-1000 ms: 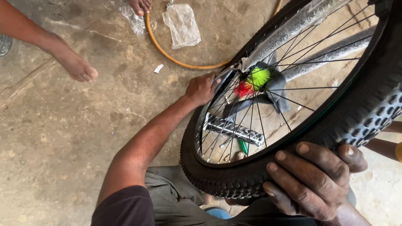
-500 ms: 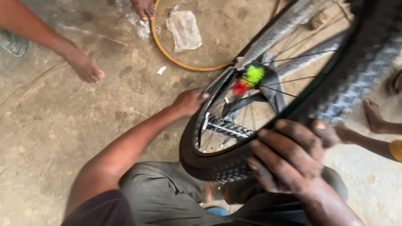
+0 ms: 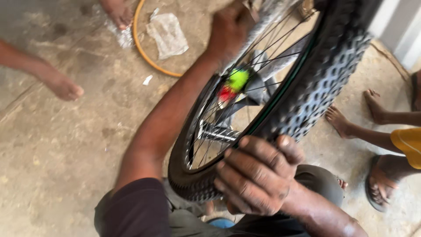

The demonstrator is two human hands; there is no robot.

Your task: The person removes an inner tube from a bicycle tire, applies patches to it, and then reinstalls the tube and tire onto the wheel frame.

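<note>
Black knobby bicycle wheel (image 3: pixel 307 87), held on edge, long axis running lower centre to upper right of frame. Right hand (image 3: pixel 256 175) clamps the tyre's near end, lower centre. Left hand (image 3: pixel 230 28) grips the rim further up, top centre. Concrete floor (image 3: pixel 66 153) beneath.

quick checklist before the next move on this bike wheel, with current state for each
1. Right hand gripping the knobby tyre: ok.
2. Left hand on the far rim: ok, though blurred.
3. Fingers clear of the spokes: cannot tell for the left hand.
4. Bystanders' bare feet clear of the wheel: not ok, close on the right.
5. Orange hoop and plastic wrapper away from the wheel: ok.
</note>
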